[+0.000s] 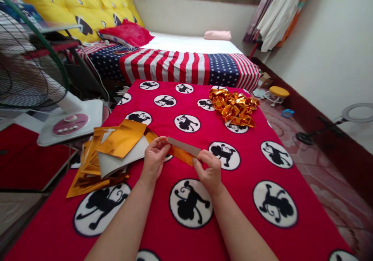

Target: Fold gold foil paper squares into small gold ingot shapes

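Note:
Between my two hands a sheet of gold foil paper (pixel 182 155) is stretched above the red cloth, with a grey-white strip of its back showing along the upper edge. My left hand (pixel 155 156) pinches its left end between thumb and fingers. At the other end my right hand (pixel 209 169) pinches the corner the same way. Left of my left hand lies an untidy stack of gold foil sheets (pixel 124 136), some with their pale backs up. Farther off, at the right, rests a heap of folded shiny gold foil pieces (pixel 233 105).
The red cloth with monkey prints (pixel 198 140) covers the table. A fan (pixel 68 113) stands close on the left. Beyond the table is a bed with a stars-and-stripes cover (pixel 175 66). A yellow stool (pixel 279 91) and a ring-shaped stand (pixel 357 112) are on the right.

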A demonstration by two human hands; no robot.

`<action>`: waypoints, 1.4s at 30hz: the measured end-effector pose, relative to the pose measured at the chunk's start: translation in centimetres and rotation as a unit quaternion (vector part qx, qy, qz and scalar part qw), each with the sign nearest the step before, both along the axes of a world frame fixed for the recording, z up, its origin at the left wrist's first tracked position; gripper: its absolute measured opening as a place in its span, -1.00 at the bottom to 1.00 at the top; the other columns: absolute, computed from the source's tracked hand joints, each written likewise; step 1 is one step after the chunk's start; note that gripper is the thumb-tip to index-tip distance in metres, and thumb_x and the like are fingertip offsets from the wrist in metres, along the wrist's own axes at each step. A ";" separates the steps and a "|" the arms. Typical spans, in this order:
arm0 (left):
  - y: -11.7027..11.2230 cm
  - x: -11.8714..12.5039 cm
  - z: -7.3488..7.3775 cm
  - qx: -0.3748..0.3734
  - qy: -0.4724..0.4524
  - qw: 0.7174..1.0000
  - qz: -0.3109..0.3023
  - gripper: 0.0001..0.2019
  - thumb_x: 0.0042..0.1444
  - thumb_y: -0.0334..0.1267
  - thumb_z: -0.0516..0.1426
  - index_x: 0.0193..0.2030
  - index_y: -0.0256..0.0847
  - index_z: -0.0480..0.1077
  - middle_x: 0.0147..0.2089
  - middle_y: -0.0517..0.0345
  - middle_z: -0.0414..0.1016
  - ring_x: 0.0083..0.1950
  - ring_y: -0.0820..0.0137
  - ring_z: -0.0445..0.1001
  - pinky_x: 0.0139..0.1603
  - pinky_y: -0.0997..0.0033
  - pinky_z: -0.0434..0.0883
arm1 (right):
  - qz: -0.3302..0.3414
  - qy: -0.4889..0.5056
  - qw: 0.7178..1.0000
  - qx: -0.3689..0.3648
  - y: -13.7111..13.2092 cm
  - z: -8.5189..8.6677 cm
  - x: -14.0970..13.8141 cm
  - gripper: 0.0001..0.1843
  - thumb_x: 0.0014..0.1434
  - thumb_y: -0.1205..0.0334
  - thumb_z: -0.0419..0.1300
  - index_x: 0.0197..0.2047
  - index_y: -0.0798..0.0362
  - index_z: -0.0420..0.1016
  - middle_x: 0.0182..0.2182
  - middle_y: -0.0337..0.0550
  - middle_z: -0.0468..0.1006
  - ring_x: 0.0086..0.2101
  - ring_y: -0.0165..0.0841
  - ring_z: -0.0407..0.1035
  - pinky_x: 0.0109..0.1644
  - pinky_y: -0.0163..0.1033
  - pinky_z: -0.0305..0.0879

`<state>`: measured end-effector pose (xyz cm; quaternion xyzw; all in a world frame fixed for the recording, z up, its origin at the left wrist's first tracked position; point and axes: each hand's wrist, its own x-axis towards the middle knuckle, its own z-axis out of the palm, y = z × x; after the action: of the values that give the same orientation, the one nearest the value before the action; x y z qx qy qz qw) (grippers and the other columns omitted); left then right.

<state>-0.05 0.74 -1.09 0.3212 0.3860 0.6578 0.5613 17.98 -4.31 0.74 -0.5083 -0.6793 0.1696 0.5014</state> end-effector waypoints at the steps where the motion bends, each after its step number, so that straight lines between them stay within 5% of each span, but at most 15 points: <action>1: 0.1 0.1 0.0 0.002 0.024 1.000 0.015 -0.64 -0.22 -0.28 0.40 -0.23 -0.20 0.46 -0.27 0.19 0.57 -0.23 0.48 0.53 -0.18 0.52 0.45 | -0.010 -0.025 0.999 -0.018 0.1 -0.1 0.0 -0.70 0.18 0.31 0.13 -0.58 0.03 0.24 -0.56 -0.29 0.25 -0.48 -0.43 0.20 -0.36 -0.30 0.09; 10: 2.7 1.1 0.0 0.061 0.312 0.948 0.009 -0.82 -0.06 -0.32 0.25 -0.26 -0.25 0.51 -0.40 0.15 0.54 -0.40 0.43 0.48 -0.38 0.47 0.42 | -0.099 -0.207 0.963 -0.137 0.6 -0.8 -0.3 -0.71 0.12 0.22 0.15 -0.61 0.04 0.32 -0.59 -0.26 0.42 -0.53 -0.45 0.24 -0.45 -0.31 -0.07; 18: 4.1 2.4 0.4 0.198 0.517 0.833 -0.001 -0.83 0.00 -0.50 0.13 -0.33 -0.21 0.50 -0.29 0.12 0.50 -0.25 0.37 0.46 -0.18 0.36 0.43 | -0.154 -0.259 0.937 -0.177 0.8 -0.4 -0.7 -0.78 0.10 0.23 0.18 -0.57 0.01 0.47 -0.58 -0.17 0.52 -0.54 -0.38 0.31 -0.46 -0.26 -0.11; 24: 2.9 2.9 0.8 0.198 0.652 0.731 0.019 -0.89 0.04 -0.45 0.18 -0.42 -0.19 0.50 -0.28 0.04 0.46 -0.15 0.22 0.38 -0.07 0.16 0.37 | -0.172 -0.280 0.927 -0.179 1.0 -0.5 -1.1 -0.82 0.06 0.23 0.20 -0.54 0.00 0.52 -0.57 -0.11 0.55 -0.55 -0.35 0.33 -0.47 -0.26 -0.12; 30: 1.7 2.7 0.1 0.174 0.613 0.769 -0.037 -0.89 0.03 -0.37 0.23 -0.27 -0.16 0.53 -0.21 0.09 0.47 -0.12 0.27 0.44 -0.03 0.21 0.39 | -0.161 -0.221 0.938 -0.212 0.7 0.1 0.4 -0.63 0.11 0.02 0.22 -0.65 -0.01 0.44 -0.68 -0.22 0.44 -0.62 -0.39 0.26 -0.49 -0.27 -0.10; 34: 1.5 2.3 0.0 0.167 0.592 0.786 -0.060 -0.80 -0.05 -0.33 0.29 -0.22 -0.15 0.52 -0.15 0.09 0.47 -0.08 0.24 0.44 0.01 0.19 0.38 | -0.195 -0.124 0.968 -0.092 0.7 0.5 1.9 -0.62 0.23 0.02 0.13 -0.55 0.02 0.38 -0.61 -0.25 0.40 -0.55 -0.40 0.26 -0.41 -0.28 0.07; 38: 1.4 2.1 0.3 0.167 0.596 0.782 -0.076 -0.73 -0.11 -0.31 0.33 -0.20 -0.16 0.51 -0.13 0.08 0.46 -0.06 0.22 0.44 0.03 0.18 0.38 | -0.059 -0.085 0.995 -0.001 0.9 0.0 1.3 -0.87 0.23 0.28 0.11 -0.30 0.03 0.47 -0.34 -0.13 0.49 -0.27 -0.30 0.37 -0.14 -0.22 0.26; 42: 1.4 1.7 0.6 0.175 0.596 0.778 -0.096 -0.69 -0.11 -0.28 0.34 -0.16 -0.17 0.50 -0.09 0.06 0.46 -0.02 0.21 0.43 0.05 0.18 0.37 | 0.031 -0.126 0.991 -0.032 0.5 -0.9 0.0 -0.78 0.21 0.43 0.06 -0.24 0.02 0.51 -0.24 -0.11 0.49 -0.20 -0.27 0.35 -0.07 -0.16 0.25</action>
<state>1.69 2.11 -0.47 0.7772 0.4887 0.3340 0.2133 18.00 -3.81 -0.12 -0.5205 -0.7465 0.1415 0.3895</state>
